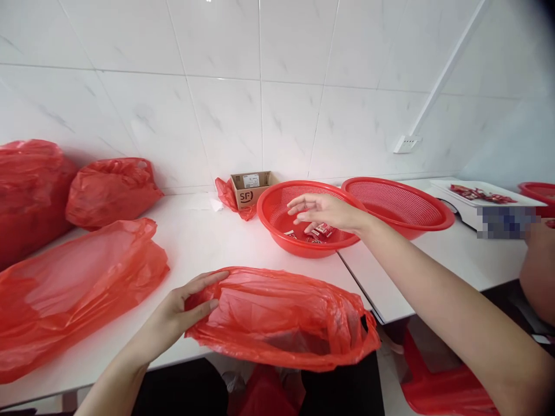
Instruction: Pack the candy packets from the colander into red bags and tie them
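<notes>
My left hand grips the left end of a red plastic bag, with the thumb and fingers at its rim. The bag's wide mouth gapes toward me at the table's front edge. Over a red perforated basket hovers my right hand, its fingers apart and nothing visible in them. Several small red and white packets lie in the bottom of that basket, partly hidden by the hand.
Another red basket stands behind at right. Near the wall is a cardboard box. Red bags and a loose red bag occupy the left. Beyond the table's seam, a white tray bears packets beside a co-worker's arm.
</notes>
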Available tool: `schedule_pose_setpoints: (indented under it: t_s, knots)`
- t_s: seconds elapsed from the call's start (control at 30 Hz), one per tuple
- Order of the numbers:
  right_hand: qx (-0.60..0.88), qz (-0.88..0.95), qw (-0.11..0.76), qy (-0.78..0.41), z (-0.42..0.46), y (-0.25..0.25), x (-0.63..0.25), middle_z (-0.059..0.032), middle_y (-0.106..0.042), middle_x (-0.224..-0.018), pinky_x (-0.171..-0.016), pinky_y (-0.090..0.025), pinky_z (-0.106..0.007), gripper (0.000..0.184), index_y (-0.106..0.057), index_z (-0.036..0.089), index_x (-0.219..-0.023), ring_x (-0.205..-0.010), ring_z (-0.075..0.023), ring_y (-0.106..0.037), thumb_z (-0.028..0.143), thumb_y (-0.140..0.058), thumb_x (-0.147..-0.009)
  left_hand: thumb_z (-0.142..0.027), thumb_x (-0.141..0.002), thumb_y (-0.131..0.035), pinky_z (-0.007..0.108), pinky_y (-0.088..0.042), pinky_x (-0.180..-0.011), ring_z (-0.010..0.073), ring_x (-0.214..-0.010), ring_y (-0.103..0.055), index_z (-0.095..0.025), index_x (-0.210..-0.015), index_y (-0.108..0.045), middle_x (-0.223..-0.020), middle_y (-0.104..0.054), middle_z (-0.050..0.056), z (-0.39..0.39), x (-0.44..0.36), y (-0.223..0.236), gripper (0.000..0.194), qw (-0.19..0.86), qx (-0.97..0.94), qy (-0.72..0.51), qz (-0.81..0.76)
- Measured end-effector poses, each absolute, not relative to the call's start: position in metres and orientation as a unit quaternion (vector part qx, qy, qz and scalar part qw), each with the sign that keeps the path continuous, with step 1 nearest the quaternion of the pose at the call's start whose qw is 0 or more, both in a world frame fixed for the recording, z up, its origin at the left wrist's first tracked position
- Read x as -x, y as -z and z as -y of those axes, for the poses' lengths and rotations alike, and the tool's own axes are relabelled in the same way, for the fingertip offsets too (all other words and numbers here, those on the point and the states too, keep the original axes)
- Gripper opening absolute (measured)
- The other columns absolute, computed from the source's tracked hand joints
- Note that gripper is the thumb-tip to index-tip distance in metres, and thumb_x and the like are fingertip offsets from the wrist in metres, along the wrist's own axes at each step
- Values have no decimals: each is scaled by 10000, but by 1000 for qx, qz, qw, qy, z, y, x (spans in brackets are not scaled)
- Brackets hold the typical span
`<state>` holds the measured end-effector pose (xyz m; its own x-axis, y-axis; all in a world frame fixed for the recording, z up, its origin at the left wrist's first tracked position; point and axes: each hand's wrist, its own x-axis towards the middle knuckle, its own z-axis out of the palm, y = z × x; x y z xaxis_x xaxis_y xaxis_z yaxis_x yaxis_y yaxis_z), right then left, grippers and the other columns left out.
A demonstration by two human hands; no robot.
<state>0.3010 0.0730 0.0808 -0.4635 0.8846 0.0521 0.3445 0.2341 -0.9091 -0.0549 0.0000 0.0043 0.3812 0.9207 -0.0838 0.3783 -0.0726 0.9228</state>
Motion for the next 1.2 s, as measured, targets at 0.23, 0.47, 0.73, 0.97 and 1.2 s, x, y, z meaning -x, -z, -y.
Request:
schedule_pose_setpoints:
  t_s: [0.23,0.47,0.73,0.97,1.2]
  knots:
    - [616,744,-5,-259,-130,-31,-277,-139,-565,-1315,-652,-544,-363,626,-566,317,-1290,-885,-257,-679,342,-749,-692,-322,-774,-713,470,-332,-1108,318,-1299,-483,-201,-1400,-484,-1443,-493,135,-64,22,1,678,712,-627,-178,-263]
    - [623,738,-49,-256,-143,-20,-288,-71,-670,-1008,-569,-503,-301,540,-584,297,-1184,-663,-179,-661,251,-733,-667,-274,-818,-682,423,-402,-1050,294,-1277,-500,-230,-1382,-485,-1489,-428,129,-83,12,29,599,757,-534,-264,-270]
    - [648,696,-164,-263,-154,-28,-323,-110,-613,-1158,-638,-518,-316,735,-453,277,-1337,-847,-234,-663,356,-736,-662,-286,-750,-749,191,-409,-608,100,-643,-532,-184,-782,-702,-735,-638,-8,-89,22,39,117,704,-638,-154,-270]
    - [673,686,-180,-210,-147,-12,-312,-190,-397,-1377,-681,-499,-399,533,-608,199,-1107,-960,-335,-622,237,-759,-598,-312,-743,-759,267,-498,-762,187,-795,-663,-223,-1012,-760,-927,-746,53,-91,28,40,283,728,-585,-190,-302]
    - [646,702,-50,-295,-142,-38,-326,-55,-613,-1007,-608,-514,-274,354,-526,209,-982,-748,-169,-651,238,-718,-686,-253,-790,-706,290,-506,-927,275,-1205,-570,-289,-1286,-608,-1447,-503,54,-97,40,33,507,758,-491,-321,-286]
